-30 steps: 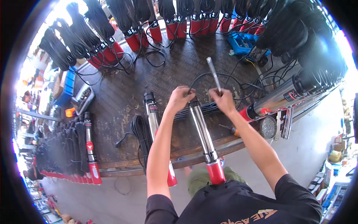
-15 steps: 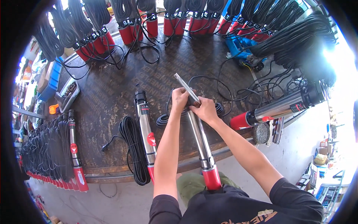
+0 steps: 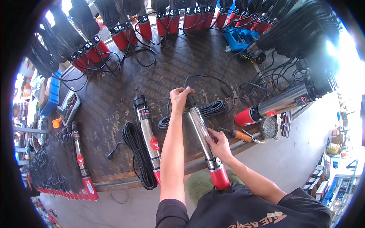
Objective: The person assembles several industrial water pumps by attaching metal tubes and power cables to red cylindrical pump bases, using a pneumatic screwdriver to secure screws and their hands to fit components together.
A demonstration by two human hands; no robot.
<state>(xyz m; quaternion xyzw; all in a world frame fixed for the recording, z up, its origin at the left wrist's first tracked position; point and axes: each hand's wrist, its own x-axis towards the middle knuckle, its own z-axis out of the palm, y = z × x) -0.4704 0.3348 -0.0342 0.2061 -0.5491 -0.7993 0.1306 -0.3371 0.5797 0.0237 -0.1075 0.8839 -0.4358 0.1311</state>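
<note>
A slim steel submersible pump (image 3: 196,123) with a red end slants from the bench toward my lap. My left hand (image 3: 179,98) is closed around its dark far end, fingertips partly hidden. A narrow bright strip appears to lie along the casing, but its edges blend with the polished steel. Lower down, my right hand (image 3: 218,145) touches the casing's right side, thumb and forefinger apart. Behind the pump lies a coil of black cable (image 3: 209,109). To the left, a second pump (image 3: 149,131) rests beside a tied black cable bundle (image 3: 140,159).
An orange power driver (image 3: 242,135) lies by the right bench edge, near a larger steel pump (image 3: 283,102). Red-ended pumps with hanging cables line the back. A blue bin (image 3: 236,40) stands far right; a tray of small parts (image 3: 69,106) sits left.
The flat metal strip both hands held raised above the pump's end has come down. My right hand has slid down the casing toward me; my left stays at the far end.
</note>
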